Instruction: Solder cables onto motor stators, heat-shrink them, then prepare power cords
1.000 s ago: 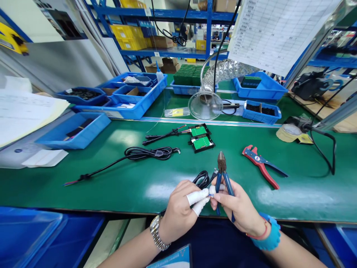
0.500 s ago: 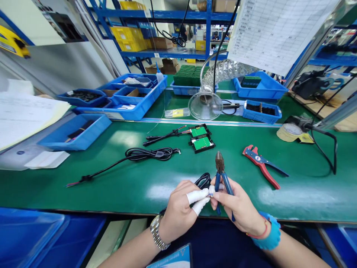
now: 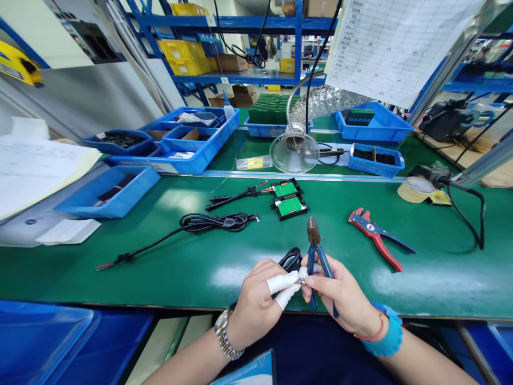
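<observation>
While gripped, blue-handled cutters (image 3: pixel 316 251) upright

Both forearms are brought in from the lower edge of the view and the hands are met at the near edge of the green table (image 3: pixel 168 267). The left hand (image 3: pixel 256 305) is curled, with white cots worn on its thumb and forefinger, whose tips are pinched together against the right fingertips; a metal watch is worn on its wrist. The right hand (image 3: pixel 344 299), just right of it, is closed around blue-handled cutters (image 3: pixel 316 256) pointing away, and a blue strap is worn on that wrist.
</observation>
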The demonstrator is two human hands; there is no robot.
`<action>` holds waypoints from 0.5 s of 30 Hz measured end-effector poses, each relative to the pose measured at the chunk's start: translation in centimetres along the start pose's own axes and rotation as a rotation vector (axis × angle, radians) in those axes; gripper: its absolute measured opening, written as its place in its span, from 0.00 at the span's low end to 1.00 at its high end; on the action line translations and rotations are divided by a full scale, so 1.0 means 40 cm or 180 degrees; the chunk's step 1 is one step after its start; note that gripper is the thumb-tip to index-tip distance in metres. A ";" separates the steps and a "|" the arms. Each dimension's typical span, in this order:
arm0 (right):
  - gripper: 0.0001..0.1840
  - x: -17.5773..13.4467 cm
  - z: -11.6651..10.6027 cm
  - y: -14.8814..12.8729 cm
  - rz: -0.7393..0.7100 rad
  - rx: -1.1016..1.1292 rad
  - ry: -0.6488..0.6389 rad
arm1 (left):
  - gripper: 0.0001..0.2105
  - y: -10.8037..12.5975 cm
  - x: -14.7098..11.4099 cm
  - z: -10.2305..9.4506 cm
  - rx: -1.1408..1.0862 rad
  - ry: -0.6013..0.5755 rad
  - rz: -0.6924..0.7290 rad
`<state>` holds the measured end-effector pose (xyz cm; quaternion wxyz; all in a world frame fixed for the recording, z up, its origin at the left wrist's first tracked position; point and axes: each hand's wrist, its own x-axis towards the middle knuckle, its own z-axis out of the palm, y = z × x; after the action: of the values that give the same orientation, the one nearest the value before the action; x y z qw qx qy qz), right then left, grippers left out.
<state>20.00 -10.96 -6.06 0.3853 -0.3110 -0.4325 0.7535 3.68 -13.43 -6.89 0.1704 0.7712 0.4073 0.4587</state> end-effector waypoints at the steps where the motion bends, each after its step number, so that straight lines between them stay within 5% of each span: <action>1: 0.08 0.000 0.000 0.000 0.0003 0.0002 -0.0011 | 0.09 0.000 0.000 0.000 -0.0004 -0.0006 0.0003; 15: 0.08 0.002 -0.003 0.009 -0.0057 0.0014 -0.0038 | 0.12 -0.007 -0.008 0.005 -0.0066 0.0031 -0.0004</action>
<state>19.95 -10.95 -6.45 0.3901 -0.3018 -0.4359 0.7528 3.64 -13.47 -7.35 0.1767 0.7669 0.4038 0.4665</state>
